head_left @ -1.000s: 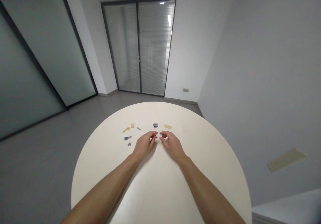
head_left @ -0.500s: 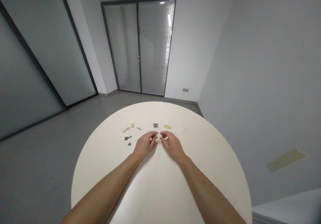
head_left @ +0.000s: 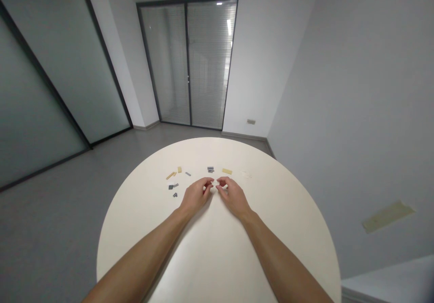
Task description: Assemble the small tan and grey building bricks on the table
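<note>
My left hand and my right hand meet over the middle of the table, fingertips almost touching. Both are closed in a pinch around a small white piece, partly hidden by the fingers and too small to name exactly. Just beyond the fingertips lies a little stack of grey pieces. A flat yellow piece rests past my right hand, and thin white pieces lie farther right, barely visible against the tabletop.
On the round white table, left of my hands, are yellow pieces, a thin grey piece, dark grey pieces and a small grey cluster. A wall stands to the right, glass doors ahead.
My right fingertips have shifted very slightly, and a bit more white shows between the hands. The pieces on the table have stayed where they were.
</note>
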The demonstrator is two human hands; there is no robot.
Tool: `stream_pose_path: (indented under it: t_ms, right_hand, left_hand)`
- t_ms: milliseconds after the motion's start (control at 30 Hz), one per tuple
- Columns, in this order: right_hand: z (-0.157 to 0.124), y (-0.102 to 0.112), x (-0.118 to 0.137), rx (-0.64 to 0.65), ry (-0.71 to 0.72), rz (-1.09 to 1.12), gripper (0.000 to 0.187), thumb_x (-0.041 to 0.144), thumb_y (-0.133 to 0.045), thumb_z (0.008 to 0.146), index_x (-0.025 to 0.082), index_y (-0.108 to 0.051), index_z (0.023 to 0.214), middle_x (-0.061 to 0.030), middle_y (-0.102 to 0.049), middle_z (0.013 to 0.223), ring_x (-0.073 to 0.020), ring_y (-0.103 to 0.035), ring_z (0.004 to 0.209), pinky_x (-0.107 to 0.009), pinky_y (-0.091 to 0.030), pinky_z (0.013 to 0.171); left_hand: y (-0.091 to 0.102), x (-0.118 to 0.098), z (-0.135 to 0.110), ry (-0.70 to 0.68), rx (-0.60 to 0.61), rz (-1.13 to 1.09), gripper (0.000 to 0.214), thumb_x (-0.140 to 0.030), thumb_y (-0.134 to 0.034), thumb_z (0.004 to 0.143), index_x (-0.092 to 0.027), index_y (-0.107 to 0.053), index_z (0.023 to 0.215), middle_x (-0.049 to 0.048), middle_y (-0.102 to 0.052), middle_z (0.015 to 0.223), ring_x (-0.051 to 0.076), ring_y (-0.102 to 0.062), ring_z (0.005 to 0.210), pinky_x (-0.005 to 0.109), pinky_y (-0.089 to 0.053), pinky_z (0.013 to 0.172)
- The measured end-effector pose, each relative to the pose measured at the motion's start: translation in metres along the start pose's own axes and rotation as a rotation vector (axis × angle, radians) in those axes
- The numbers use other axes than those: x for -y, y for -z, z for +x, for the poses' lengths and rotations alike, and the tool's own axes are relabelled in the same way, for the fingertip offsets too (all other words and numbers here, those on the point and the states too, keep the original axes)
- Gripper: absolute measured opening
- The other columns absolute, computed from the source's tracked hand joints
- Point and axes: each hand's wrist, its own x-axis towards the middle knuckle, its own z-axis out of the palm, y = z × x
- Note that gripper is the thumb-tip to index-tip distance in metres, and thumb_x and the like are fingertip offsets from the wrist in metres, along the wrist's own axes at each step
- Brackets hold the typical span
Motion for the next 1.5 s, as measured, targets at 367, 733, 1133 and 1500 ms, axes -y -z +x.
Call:
stream_pose_path:
  t_ms: [367,733,1133,1500]
  right_hand:
    - [0.0,0.0,-0.002,-0.001,0.006,0.005,0.02,0.028,-0.055,0.091,0.023,-0.06,0.109,-0.0039,-0.066,0.099,-0.0187,-0.062,0.092,-0.035,-0.048,0.085]
    - [0.0,0.0,-0.001,-0.004,0.011,-0.004,0.019,0.029,-0.056,0.091,0.024,-0.061,0.109,-0.0034,-0.066,0.1,-0.0185,-0.062,0.092,-0.034,-0.048,0.084]
    - [0.0,0.0,0.0,0.002,0.007,-0.001,0.019,0.028,-0.056,0.091,0.023,-0.061,0.109,-0.0035,-0.067,0.1,-0.0188,-0.061,0.093,-0.034,-0.047,0.085]
    - [0.001,-0.002,-0.004,-0.006,0.017,0.009,0.018,0.028,-0.057,0.091,0.024,-0.063,0.107,-0.0032,-0.068,0.103,-0.0188,-0.061,0.094,-0.034,-0.047,0.086]
  left_hand:
    - [-0.001,0.003,0.0,0.01,0.011,-0.006,0.029,-0.026,-0.048,0.093,-0.024,-0.065,0.117,0.0042,-0.072,0.109,0.019,-0.067,0.096,0.029,-0.053,0.083]
    - [-0.001,0.004,-0.001,-0.003,-0.007,-0.004,0.027,-0.028,-0.051,0.092,-0.024,-0.065,0.115,0.0033,-0.073,0.105,0.018,-0.068,0.093,0.028,-0.053,0.081]
    - [-0.003,0.007,0.0,-0.014,-0.01,-0.032,0.025,-0.027,-0.051,0.093,-0.024,-0.065,0.113,0.0024,-0.072,0.105,0.017,-0.067,0.092,0.027,-0.053,0.079]
    - [0.004,-0.003,0.0,-0.06,0.024,-0.087,0.021,-0.027,-0.05,0.093,-0.023,-0.065,0.106,0.0025,-0.071,0.104,0.016,-0.065,0.088,0.027,-0.053,0.077]
